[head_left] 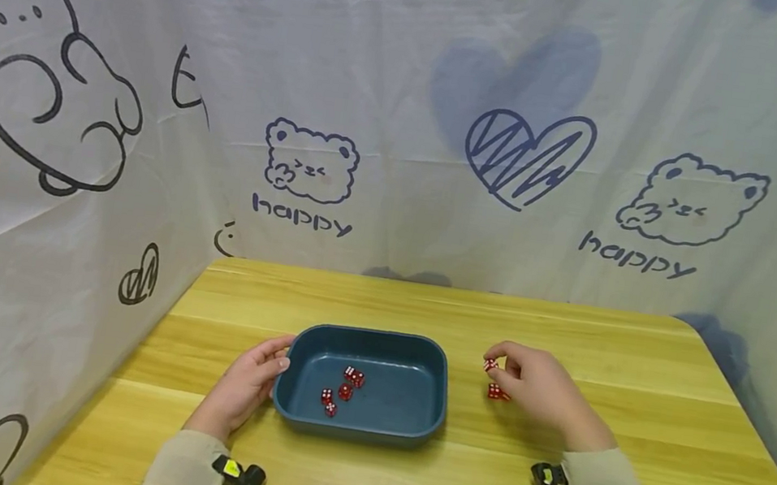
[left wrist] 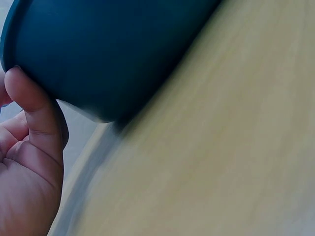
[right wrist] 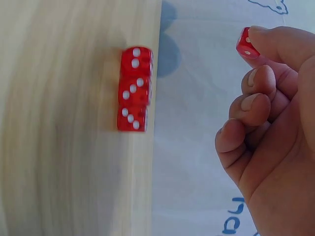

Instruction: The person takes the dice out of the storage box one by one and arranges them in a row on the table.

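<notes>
My right hand (head_left: 537,385) pinches a red die (right wrist: 247,43) with white pips between thumb and forefinger, above the table to the right of the tray. The other fingers curl toward the palm. Below it, three red dice (right wrist: 134,89) sit side by side in a straight row on the table; in the head view the hand partly covers them. My left hand (head_left: 248,381) holds the left end of a dark teal rectangular tray (head_left: 363,434), with the thumb at its rim. Several red dice (head_left: 345,392) lie loosely grouped left of centre inside the tray.
The tray stands on a yellow wood-grain table (head_left: 628,438). White cloth (head_left: 405,114) printed with hearts, bears and the word "happy" hangs behind the table and along its sides. A small black device (head_left: 240,474) is strapped to each wrist.
</notes>
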The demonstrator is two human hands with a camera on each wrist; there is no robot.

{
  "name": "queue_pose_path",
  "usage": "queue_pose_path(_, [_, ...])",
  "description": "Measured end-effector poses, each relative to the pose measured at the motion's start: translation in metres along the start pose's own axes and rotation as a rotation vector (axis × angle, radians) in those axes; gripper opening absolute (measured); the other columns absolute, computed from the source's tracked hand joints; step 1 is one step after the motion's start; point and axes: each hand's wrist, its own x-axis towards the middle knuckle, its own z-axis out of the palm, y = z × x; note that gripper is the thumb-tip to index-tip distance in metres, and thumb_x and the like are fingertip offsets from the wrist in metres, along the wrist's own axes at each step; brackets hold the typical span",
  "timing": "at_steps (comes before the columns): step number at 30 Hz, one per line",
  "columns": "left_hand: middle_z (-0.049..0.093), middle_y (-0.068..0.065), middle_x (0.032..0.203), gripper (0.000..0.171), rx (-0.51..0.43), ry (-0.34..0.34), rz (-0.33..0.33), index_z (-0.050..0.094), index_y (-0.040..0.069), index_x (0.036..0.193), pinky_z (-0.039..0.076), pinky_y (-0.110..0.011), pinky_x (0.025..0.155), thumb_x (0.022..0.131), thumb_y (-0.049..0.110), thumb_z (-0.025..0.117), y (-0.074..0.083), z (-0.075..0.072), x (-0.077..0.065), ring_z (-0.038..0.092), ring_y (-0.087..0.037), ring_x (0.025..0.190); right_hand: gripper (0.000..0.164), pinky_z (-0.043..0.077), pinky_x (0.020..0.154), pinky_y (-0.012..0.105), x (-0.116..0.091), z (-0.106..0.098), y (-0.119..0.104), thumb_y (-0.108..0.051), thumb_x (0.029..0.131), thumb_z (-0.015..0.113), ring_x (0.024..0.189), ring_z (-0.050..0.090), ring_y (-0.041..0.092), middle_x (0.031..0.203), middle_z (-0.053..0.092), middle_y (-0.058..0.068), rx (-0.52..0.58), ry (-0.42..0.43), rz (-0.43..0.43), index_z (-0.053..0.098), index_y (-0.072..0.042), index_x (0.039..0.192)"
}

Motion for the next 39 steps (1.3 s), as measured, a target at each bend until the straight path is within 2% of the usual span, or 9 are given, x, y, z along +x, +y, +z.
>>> queue_pose_path(9, [0.053,-0.014,0.111,0.048,0.003,0.005,-0.007,0.042,-0.002,0.149,0.046,-0.021,0.060,0.104,0.008,0.055,0.001,0.001,0.000,0.052,-0.013,0.073,0.022,0.040,0.056,0.032,-0.008,-0.010,0.017,-0.020,0.097,0.068,0.057,0.044,0.014,0.069,0.051,-0.003,0.017,-0.007,0.052,0.069,-0.012,0.118])
queue_pose_path(22, [0.052,-0.015,0.110,0.049,0.002,-0.004,0.002,0.041,-0.002,0.150,0.046,-0.021,0.060,0.104,0.007,0.054,0.001,0.002,0.000,0.051,-0.013,0.070,0.022,0.041,0.056,0.032,-0.021,-0.010,0.050,-0.015,0.096,0.067,0.056,0.047,0.015,0.070,0.052,-0.001,0.061,0.008,0.111,0.067,-0.009,0.117])
queue_pose_path(29, [0.053,-0.013,0.110,0.049,0.005,0.006,0.008,0.040,-0.005,0.150,0.046,-0.021,0.059,0.104,0.005,0.053,-0.001,0.001,-0.002,0.053,-0.013,0.072,0.020,0.042,0.057,0.032,-0.025,-0.008,0.054,-0.016,0.095,0.068,0.059,0.049,0.016,0.073,0.053,0.000,0.105,-0.042,0.139,0.067,-0.010,0.114])
queue_pose_path(35, [0.055,-0.014,0.115,0.050,0.001,-0.010,0.023,0.036,-0.007,0.150,0.046,-0.020,0.059,0.104,0.004,0.052,-0.003,0.001,-0.001,0.055,-0.012,0.074,0.016,0.040,0.058,0.032,-0.025,-0.006,0.055,-0.014,0.095,0.067,0.062,0.048,0.017,0.074,0.051,0.001,0.079,-0.069,0.156,0.067,-0.009,0.110])
queue_pose_path(39, [0.055,-0.015,0.116,0.049,-0.005,-0.002,0.017,0.038,-0.005,0.150,0.046,-0.020,0.059,0.104,0.004,0.052,-0.003,0.001,0.000,0.054,-0.013,0.072,0.017,0.040,0.057,0.033,-0.024,-0.005,0.055,-0.013,0.095,0.066,0.061,0.047,0.017,0.074,0.051,0.001,0.072,-0.074,0.154,0.067,-0.008,0.111])
